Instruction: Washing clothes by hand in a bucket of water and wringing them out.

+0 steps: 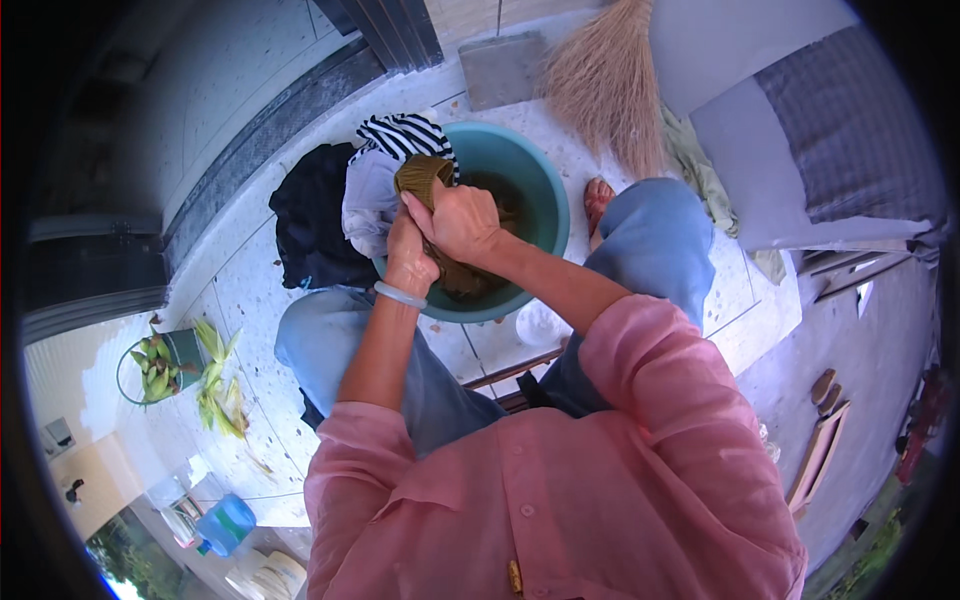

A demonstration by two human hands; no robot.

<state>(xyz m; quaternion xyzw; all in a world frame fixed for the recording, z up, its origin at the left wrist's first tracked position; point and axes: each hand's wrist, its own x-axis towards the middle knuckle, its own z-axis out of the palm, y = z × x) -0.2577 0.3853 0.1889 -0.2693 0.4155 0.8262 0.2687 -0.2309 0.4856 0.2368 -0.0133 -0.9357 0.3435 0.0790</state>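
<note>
Between my knees stands a teal basin [557, 195] with murky brown water in it. Over its near left part, my left hand [408, 252], with a pale bangle at the wrist, and my right hand [465, 222] are pressed together. Both are closed around an olive-brown garment [420, 175], whose ribbed band sticks up above the fingers. Its lower part hangs down toward the water, partly hidden by my hands. Heaped against the basin's left side are a black-and-white striped cloth [412, 135], a pale grey cloth [367, 205] and a black cloth [315, 220].
A straw broom [608, 90] leans beyond the basin, near a grey slab [502, 70]. To the left are a green bucket [184, 352] holding green produce, loose husks [222, 385] and a blue water jug [228, 524]. Grey striped fabric [850, 125] hangs at the right.
</note>
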